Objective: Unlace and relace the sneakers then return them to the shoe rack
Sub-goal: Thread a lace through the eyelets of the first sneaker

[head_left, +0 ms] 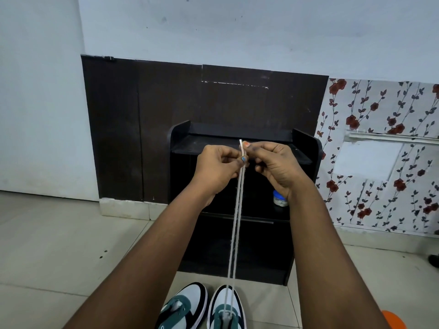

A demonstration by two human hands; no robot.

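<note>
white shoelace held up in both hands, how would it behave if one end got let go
Probably floppy: the white shoelace looks thin and runs straight only because both hands, left and right, pull it taut from the right sneaker. A released end would likely drop limp. It seems very light, and the sneaker sits flat despite the pull.

A thin white shoelace (235,224) runs up from the right-hand sneaker (226,307), which is white at the toe with dark green panels and a black edge; the left-hand sneaker (181,305) carries the same three colours. The low shoe rack (240,245) behind is black, set against a dark brown wood-grain wall panel (147,129). The wall (213,27) above is pale blue-white. To the right, white wallpaper (380,186) shows dark red flowers on grey-blue leafy vines. Floor tiles (59,245) look beige. One fingernail seems painted orange, another blue.
</note>
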